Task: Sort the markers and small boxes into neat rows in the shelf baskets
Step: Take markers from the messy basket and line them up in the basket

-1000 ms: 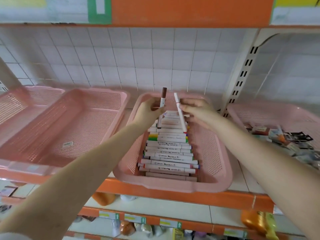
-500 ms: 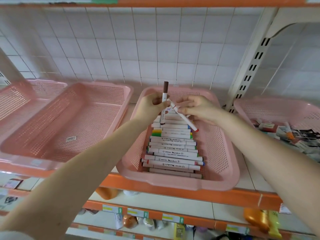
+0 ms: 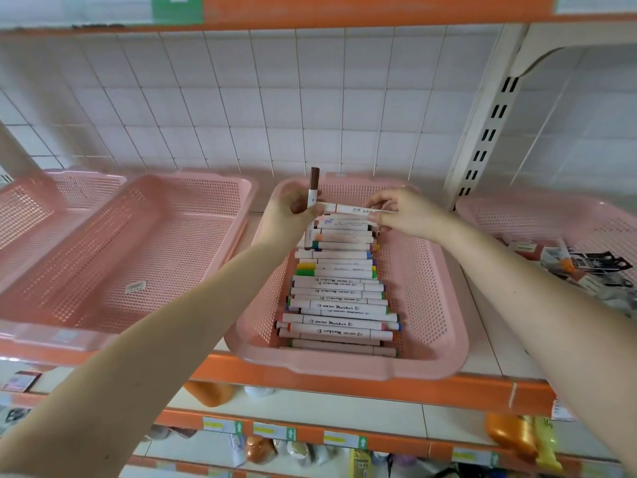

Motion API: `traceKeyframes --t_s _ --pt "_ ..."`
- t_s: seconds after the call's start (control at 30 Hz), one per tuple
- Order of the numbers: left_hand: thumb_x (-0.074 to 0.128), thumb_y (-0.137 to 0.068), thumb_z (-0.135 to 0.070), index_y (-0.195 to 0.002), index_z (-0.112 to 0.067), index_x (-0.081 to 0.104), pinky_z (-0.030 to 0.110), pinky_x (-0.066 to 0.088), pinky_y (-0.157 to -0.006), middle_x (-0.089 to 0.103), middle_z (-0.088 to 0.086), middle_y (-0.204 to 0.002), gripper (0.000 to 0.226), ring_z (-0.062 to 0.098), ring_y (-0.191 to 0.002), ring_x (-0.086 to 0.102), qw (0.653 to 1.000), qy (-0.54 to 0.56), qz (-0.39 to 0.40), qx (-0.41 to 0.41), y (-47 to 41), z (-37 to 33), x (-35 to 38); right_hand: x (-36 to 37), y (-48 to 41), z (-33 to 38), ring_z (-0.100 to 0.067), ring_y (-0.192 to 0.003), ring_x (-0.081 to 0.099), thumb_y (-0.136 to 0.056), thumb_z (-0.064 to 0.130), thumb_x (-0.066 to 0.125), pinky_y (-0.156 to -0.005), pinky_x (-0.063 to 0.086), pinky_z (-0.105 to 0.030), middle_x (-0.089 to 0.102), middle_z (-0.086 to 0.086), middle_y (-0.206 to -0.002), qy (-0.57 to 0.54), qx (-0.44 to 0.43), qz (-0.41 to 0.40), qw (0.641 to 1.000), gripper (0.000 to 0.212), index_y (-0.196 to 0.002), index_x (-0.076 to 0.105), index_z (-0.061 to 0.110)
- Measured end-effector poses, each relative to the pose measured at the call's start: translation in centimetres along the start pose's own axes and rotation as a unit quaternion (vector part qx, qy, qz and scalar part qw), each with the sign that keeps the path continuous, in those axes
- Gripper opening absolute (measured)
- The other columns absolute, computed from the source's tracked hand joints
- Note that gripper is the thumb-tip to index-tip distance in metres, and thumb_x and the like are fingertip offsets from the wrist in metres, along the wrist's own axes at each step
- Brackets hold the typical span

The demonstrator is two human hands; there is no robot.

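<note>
The left forearm (image 3: 179, 326) and right forearm (image 3: 537, 305) are bare, a pale sleeve edge (image 3: 9, 475) showing lower left.

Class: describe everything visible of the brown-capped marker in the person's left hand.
The brown-capped marker has a white plastic-looking barrel and dark brown cap on top. It stands nearly upright over the far end of the middle pink basket. The left hand grips its barrel, hiding the lower part. The white marker in the right hand lies level, its end beside it; contact unclear.
</note>
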State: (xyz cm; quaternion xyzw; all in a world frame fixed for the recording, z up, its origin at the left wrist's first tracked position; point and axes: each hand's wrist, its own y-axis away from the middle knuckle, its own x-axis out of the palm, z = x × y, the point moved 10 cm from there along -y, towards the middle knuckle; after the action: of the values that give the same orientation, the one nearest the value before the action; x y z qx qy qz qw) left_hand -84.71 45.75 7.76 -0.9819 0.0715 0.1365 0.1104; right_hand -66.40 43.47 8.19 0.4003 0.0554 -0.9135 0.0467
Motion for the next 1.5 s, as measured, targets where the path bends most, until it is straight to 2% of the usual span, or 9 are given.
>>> traceKeyframes --t_s 0.13,0.37,0.53,0.67,0.77,1.13,1.2,1.37,1.5 --pt "0.067 -0.086 -0.012 -0.106 -0.022 0.061 0.023 0.051 -0.086 0.069 -0.011 -0.099 0.024 0.003 -0.087 0.066 1.000 -0.014 -0.004 0.003 -0.1 0.2 0.0 -0.7 -0.4 -0.4 -0.018 -0.075 0.066 -0.083 0.009 0.069 -0.086 0.054 -0.035 0.065 0.004 -0.087 -0.052 0.004 -0.023 0.998 0.025 -0.082 0.064 0.033" --pt "0.065 -0.087 -0.017 -0.112 -0.026 0.062 0.033 0.050 -0.093 0.064 -0.007 -0.114 0.026 0.008 -0.099 0.063 0.996 -0.064 -0.054 0.021 -0.1 0.0 -0.8 -1.1 -0.5 -1.3 -0.009 -0.073 0.064 -0.092 0.012 0.058 -0.063 0.050 -0.012 0.068 -0.008 -0.098 -0.017 0.038 -0.023 0.999 0.023 -0.114 0.065 0.006" --pt "0.066 -0.086 -0.015 -0.112 -0.014 0.064 0.020 0.049 -0.088 0.064 0.000 -0.114 0.026 0.011 -0.097 0.062 0.991 -0.109 -0.057 0.059 0.2 -1.1 -0.5 -0.9 -1.5 -1.0 -0.016 -0.105 0.058 -0.093 0.016 0.057 -0.093 0.042 -0.024 0.062 -0.005 -0.125 0.123 0.059 -0.027 0.990 0.025 -0.116 0.066 0.008" --pt "0.068 -0.085 -0.014 -0.113 -0.010 0.065 0.023 0.051 -0.085 0.065 0.001 -0.109 0.029 0.014 -0.092 0.063 0.985 -0.145 -0.051 0.071 0.2 -1.5 -0.1 0.2 -2.4 -0.8 -0.009 -0.100 0.059 -0.092 0.035 0.058 -0.094 0.042 -0.026 0.067 0.010 -0.106 0.233 0.081 -0.032 0.969 0.021 -0.103 0.070 0.022" --pt "0.068 -0.085 -0.018 -0.112 -0.010 0.068 0.022 0.052 -0.081 0.066 0.002 -0.111 0.028 0.012 -0.088 0.064 0.981 -0.172 -0.065 0.064 0.0 -1.4 -0.3 1.5 -3.3 -0.9 -0.008 -0.089 0.055 -0.093 0.025 0.058 -0.073 0.040 -0.014 0.065 0.005 -0.107 0.170 0.089 -0.026 0.981 0.020 -0.107 0.066 0.014" --pt "0.069 -0.085 -0.020 -0.106 -0.017 0.069 0.020 0.046 -0.077 0.068 -0.006 -0.094 0.021 0.012 -0.083 0.061 0.988 -0.145 -0.049 0.017 0.7 -1.2 -0.4 2.0 -3.0 0.5 -0.015 -0.102 0.063 -0.092 0.024 0.060 -0.088 0.044 -0.016 0.070 0.001 -0.110 0.158 0.028 -0.030 0.987 0.022 -0.108 0.071 0.013" --pt "0.071 -0.083 -0.020 -0.101 -0.016 0.069 0.011 0.046 -0.072 0.069 -0.006 -0.093 0.018 0.010 -0.085 0.062 0.990 -0.138 -0.034 0.021 0.7 -1.1 -0.1 0.9 -1.7 1.6 -0.006 -0.094 0.062 -0.095 0.027 0.055 -0.078 0.036 0.002 0.069 0.011 -0.101 0.113 0.020 -0.049 0.992 0.025 -0.113 0.069 0.015" --pt "0.074 -0.079 -0.022 -0.095 -0.014 0.067 -0.001 0.039 -0.059 0.066 -0.007 -0.083 0.019 0.004 -0.073 0.057 0.987 -0.156 0.015 0.036 0.7 -1.2 1.2 1.4 1.2 2.4 0.020 -0.080 0.055 -0.091 0.028 0.061 -0.073 0.039 0.003 0.063 0.019 -0.098 -0.077 -0.019 -0.033 0.996 0.024 -0.112 0.069 0.019" --pt "0.078 -0.076 -0.022 -0.090 -0.018 0.063 0.002 0.042 -0.058 0.062 -0.012 -0.076 0.020 0.003 -0.069 0.056 0.986 -0.158 0.037 0.043 0.9 -1.2 1.9 1.1 1.2 2.0 0.010 -0.071 0.059 -0.088 0.030 0.064 -0.063 0.043 -0.001 0.067 0.015 -0.086 -0.135 -0.004 -0.062 0.989 0.019 -0.101 0.071 0.018"
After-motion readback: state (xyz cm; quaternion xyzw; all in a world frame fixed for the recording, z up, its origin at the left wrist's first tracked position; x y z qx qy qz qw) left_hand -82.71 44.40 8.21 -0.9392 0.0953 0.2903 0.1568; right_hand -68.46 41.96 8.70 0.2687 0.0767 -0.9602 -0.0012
